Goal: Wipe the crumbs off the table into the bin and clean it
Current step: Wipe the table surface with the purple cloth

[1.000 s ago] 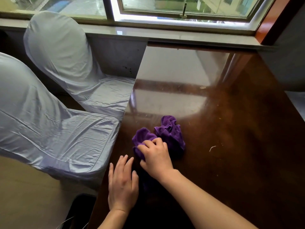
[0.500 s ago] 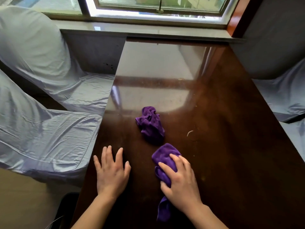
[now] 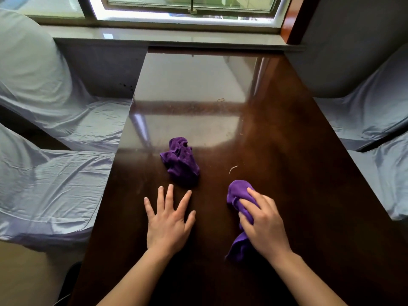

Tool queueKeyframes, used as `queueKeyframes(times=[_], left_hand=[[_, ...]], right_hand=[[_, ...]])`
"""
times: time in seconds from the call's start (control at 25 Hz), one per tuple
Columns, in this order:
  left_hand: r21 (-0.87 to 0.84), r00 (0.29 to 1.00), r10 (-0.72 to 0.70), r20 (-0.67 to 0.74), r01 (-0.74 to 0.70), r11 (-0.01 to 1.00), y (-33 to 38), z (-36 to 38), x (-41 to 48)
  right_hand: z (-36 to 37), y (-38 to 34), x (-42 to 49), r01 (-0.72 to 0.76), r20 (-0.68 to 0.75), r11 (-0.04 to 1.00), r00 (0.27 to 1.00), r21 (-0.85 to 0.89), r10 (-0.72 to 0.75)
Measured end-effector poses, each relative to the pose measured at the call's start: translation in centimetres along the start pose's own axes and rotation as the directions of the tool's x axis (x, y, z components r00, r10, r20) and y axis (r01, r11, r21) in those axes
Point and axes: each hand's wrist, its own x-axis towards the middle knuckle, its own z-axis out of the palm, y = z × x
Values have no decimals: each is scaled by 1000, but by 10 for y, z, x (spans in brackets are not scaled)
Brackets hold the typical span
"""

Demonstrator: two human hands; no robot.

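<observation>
Having dragged one purple cloth [image 3: 239, 204] rightward, your right hand [image 3: 263, 224] fingers [image 3: 254, 195] clutch it near the pale crumb [image 3: 233, 168], left hand [image 3: 169, 219] spread flat.

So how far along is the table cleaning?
Barely started. The right hand grips a purple cloth on the table; the left hand rests flat. A second cloth lies unused. Crumbs remain, unswept.

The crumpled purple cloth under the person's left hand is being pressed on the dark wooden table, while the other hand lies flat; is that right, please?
Not quite: the head view shows the right hand pressing the crumpled purple cloth on the dark wooden table; the left hand lies flat.
</observation>
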Motion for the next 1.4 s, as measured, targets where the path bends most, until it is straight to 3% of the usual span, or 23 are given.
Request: queueKeyframes(times=[0.12, 0.24, 0.36, 0.44, 0.56, 0.64, 0.72, 0.8, 0.92, 1.04, 1.12, 1.2, 1.28, 1.4], left_hand=[[2, 1000, -5, -13, 5, 1000, 1, 0, 0], [-16, 1000, -8, -20, 8, 1000, -2, 2, -1], [-8, 999, -12, -52, 11, 1000, -2, 5, 0], [-12, 997, -8, -75, 7, 1000, -1, 6, 1], [0, 995, -1, -97, 1, 1000, -1, 7, 1], [-4, 995, -4, -103, 3, 1000, 0, 6, 1], [-7, 995, -7, -100, 7, 1000, 1, 5, 1], [-5, 995, -13, -96, 12, 1000, 0, 5, 0], [0, 995, -16, -98, 16, 1000, 0, 4, 0], [-2, 996, -13, -88, 13, 1000, 0, 2, 0], [-10, 996, -8, -85, 7, 1000, 1, 1, 0], [-6, 996, -6, -88, 5, 1000, 1, 1, 0], [0, 996, -3, -88, 3, 1000, 1, 2, 0], [2, 996, -2, -90, 2, 1000, 1, 2, 0]], right_hand=[[3, -14, 12, 9, 70, 999, 997, 41, -12], [15, -28, -14, 215, 140, 975, 968, -51, -207], [8, -9, -28, 371, 82, 928, 924, 30, -372], [-6, 15, -8, 269, -31, 954, 963, 135, -267], [-21, 48, 52, -23, -199, 982, 978, 186, 60], [-23, 61, 93, -163, -164, 964, 966, 212, 200], [-13, 58, 111, -241, 2, 957, 970, 161, 244], [2, 46, 102, -170, 78, 985, 983, 16, 169], [11, 21, 59, -39, 34, 999, 999, -30, 40], [14, -3, 10, 138, 37, 990, 990, -6, -138], [8, -11, -6, 198, 75, 973, 975, 120, -208], [-5, -4, 5, 119, -33, 949, 993, 292, -115], [-18, 12, 38, -4, -188, 925, 979, 380, 82], [-27, 34, 106, -179, -184, 867, 939, 465, 292]])
